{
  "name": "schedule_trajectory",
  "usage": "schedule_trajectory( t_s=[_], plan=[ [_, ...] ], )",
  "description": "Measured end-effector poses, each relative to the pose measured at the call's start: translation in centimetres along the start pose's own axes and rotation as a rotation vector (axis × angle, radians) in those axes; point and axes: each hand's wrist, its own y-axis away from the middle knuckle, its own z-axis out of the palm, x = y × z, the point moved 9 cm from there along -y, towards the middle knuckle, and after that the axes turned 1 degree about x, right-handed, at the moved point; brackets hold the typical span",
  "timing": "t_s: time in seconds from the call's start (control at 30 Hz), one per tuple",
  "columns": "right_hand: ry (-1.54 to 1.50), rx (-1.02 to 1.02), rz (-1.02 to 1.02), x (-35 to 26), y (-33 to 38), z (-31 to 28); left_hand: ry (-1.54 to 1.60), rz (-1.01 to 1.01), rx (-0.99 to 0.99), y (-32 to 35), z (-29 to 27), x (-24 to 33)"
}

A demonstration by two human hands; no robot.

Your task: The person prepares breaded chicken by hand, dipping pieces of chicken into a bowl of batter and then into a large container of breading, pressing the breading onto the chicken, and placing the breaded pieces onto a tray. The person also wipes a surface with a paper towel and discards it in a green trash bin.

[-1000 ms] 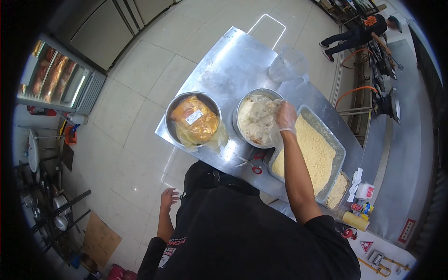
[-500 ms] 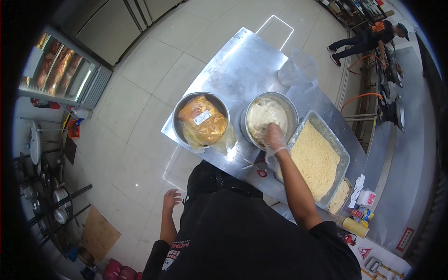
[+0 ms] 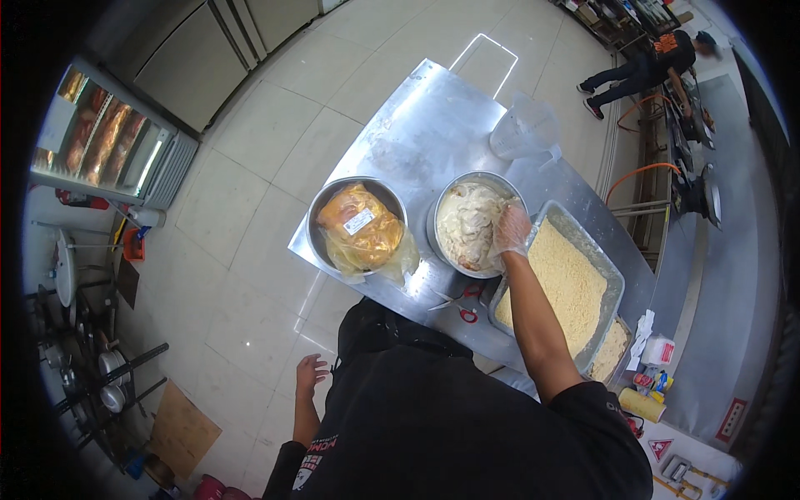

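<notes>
My right hand (image 3: 511, 227), in a clear plastic glove, reaches into a round metal pot (image 3: 435, 242) at its right inner side. Pale, thick batter with lumpy pieces (image 3: 471, 223) fills the pot. The fingers are partly hidden at the batter, so their grip does not show. My left hand (image 3: 311, 375) hangs bare beside my body, away from the table, fingers apart and holding nothing. Right of the pot stands a grey tub (image 3: 618, 293) of pale yellow crumbs (image 3: 562, 287), with my right forearm passing over its near-left edge. Scissors (image 3: 467, 305) with red handles lie below the pot.
Left on the metal table (image 3: 417, 108) sits a bowl (image 3: 312, 225) holding a plastic bag of orange-yellow food (image 3: 358, 218). A clear jug (image 3: 525, 129) stands beyond the pot. A lit display fridge (image 3: 104, 133) is at far left. Another person (image 3: 658, 71) works at the far-right counter.
My right hand has moved from the batter's near middle to the pot's right side. The batter's smooth surface is now churned and lumpy. My left hand still hangs down.
</notes>
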Motion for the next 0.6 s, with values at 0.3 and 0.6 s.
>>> schedule_trajectory(
  t_s=[0.3, 0.6],
  plan=[
    [-0.245, -0.070, -0.134, -3.4, 2.2, -2.3, -0.048, 0.035, -0.056, -1.3, 1.3, 2.1],
    [-0.115, -0.004, -0.152, -3.5, 3.8, -4.4, -0.025, 0.063, -0.073, -1.5, 1.4, 3.5]
  ],
)
